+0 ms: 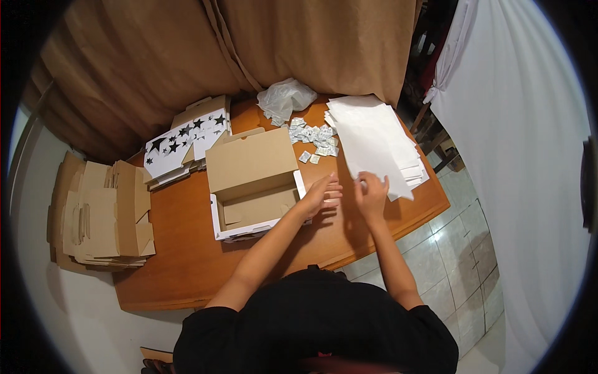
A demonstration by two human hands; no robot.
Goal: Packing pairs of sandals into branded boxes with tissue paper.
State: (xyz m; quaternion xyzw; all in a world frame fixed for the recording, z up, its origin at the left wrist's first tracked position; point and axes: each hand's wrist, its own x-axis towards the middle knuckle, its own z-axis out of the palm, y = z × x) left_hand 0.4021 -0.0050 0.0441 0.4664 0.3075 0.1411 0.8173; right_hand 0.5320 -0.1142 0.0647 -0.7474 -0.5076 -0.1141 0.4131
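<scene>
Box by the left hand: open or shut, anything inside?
Open. The box has its lid folded back upright, and the brown inside looks empty. The left hand rests at its right edge.

small packets (313, 138): too small to identify | folded cartons (103, 215): left side hidden

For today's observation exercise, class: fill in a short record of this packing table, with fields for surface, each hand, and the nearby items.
surface: brown wooden table
left hand: flat on the table beside the open cardboard box with white outside
right hand: fingers on the near corner of the stack of white paper sheets
behind: small silver sachets in a heap, crumpled clear plastic bag
left side: flat star-printed box blanks
</scene>
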